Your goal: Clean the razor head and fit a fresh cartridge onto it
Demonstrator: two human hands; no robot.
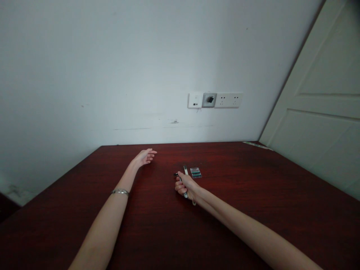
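The right hand [187,186] closes over the middle of a slim silver tool [185,170], so only its far tip and a short bit at the wrist side show; what kind of tool it is cannot be told. A small dark piece [176,174] beside the fingers is too tiny to name. The little packet [195,172] with teal inserts is too small to read. Both forearms and the table [253,210] run out at the bottom edge. The door [323,112] is cut at the right.
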